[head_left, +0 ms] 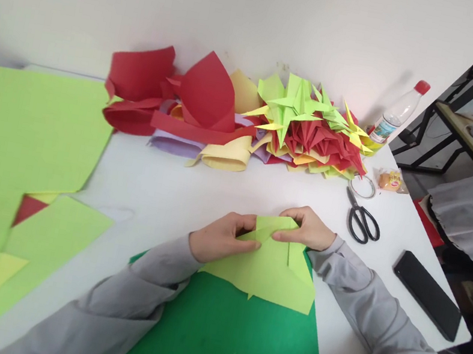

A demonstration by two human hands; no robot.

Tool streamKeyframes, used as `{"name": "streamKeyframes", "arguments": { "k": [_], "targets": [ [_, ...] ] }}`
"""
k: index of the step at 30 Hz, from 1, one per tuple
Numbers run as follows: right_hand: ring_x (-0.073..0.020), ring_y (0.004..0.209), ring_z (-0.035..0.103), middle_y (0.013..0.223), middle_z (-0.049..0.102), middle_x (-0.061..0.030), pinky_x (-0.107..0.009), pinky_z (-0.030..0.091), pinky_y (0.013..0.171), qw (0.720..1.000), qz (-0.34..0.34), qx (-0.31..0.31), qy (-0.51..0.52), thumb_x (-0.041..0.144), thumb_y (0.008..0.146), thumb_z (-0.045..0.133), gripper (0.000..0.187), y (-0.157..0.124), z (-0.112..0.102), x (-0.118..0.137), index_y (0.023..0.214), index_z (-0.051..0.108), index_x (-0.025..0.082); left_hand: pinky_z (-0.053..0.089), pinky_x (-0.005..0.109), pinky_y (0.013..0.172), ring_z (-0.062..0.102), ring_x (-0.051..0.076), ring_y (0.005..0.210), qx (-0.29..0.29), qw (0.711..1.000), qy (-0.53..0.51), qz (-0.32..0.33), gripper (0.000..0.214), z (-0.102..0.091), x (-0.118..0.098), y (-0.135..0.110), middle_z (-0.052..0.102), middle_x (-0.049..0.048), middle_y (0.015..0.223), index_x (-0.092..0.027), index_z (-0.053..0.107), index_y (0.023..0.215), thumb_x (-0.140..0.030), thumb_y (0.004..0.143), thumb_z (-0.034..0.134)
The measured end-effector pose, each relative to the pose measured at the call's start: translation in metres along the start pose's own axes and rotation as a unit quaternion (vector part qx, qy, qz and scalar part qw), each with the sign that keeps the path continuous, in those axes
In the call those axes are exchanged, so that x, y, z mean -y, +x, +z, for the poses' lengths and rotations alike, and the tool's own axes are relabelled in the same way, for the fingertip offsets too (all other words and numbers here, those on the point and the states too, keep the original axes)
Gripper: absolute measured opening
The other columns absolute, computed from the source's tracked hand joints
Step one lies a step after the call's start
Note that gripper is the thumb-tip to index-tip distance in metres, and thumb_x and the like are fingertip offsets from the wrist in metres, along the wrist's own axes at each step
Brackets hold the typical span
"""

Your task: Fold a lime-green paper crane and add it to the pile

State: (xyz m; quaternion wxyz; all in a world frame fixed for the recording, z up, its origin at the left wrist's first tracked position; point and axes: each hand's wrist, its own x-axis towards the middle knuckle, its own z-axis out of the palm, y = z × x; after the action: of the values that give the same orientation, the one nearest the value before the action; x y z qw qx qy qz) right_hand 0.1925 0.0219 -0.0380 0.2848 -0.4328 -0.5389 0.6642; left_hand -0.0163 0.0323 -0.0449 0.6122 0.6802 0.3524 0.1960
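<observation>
The left grip (222, 238) and the right grip (308, 229) are each closed on the far portion of a yellow-green paper sheet (262, 276), which is pinched between thumbs and fingers and extends from both grips toward the person, over a dark green sheet (230, 338) on the worktop (162, 185). Beyond the grips is a pile of folded paper shapes (313, 120); to the right of the right grip are black-handled scissors (354, 212) and, farther right, a black phone (427, 295). Large light-green sheets (36, 132) lie left of the left grip.
</observation>
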Motion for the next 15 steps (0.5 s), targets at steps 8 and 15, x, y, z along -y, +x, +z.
{"name": "streamKeyframes", "arguments": {
  "k": [8, 15],
  "targets": [
    [-0.0123, 0.053, 0.061, 0.063, 0.067, 0.0008, -0.024, 0.050, 0.053, 0.987, 0.009, -0.093, 0.132, 0.030, 0.049, 0.084, 0.033, 0.002, -0.003, -0.004, 0.070, 0.066, 0.012, 0.050, 0.031, 0.067, 0.059, 0.018, 0.071, -0.032, 0.993, -0.107, -0.048, 0.036, -0.010, -0.002, -0.004, 0.063, 0.0011, 0.076, -0.016, 0.066, 0.080, -0.042, 0.059, 0.076],
    [-0.0127, 0.052, 0.062, 0.062, 0.068, 0.0007, -0.024, 0.051, 0.053, 0.965, -0.032, -0.164, 0.200, 0.030, 0.050, 0.085, 0.033, 0.004, 0.003, -0.009, 0.072, 0.067, 0.013, 0.051, 0.038, 0.080, 0.062, 0.024, 0.086, -0.275, 0.958, -0.071, -0.031, 0.062, -0.007, -0.008, -0.005, 0.066, 0.0076, 0.100, -0.015, 0.064, 0.100, -0.044, 0.048, 0.082]
  ]
}}
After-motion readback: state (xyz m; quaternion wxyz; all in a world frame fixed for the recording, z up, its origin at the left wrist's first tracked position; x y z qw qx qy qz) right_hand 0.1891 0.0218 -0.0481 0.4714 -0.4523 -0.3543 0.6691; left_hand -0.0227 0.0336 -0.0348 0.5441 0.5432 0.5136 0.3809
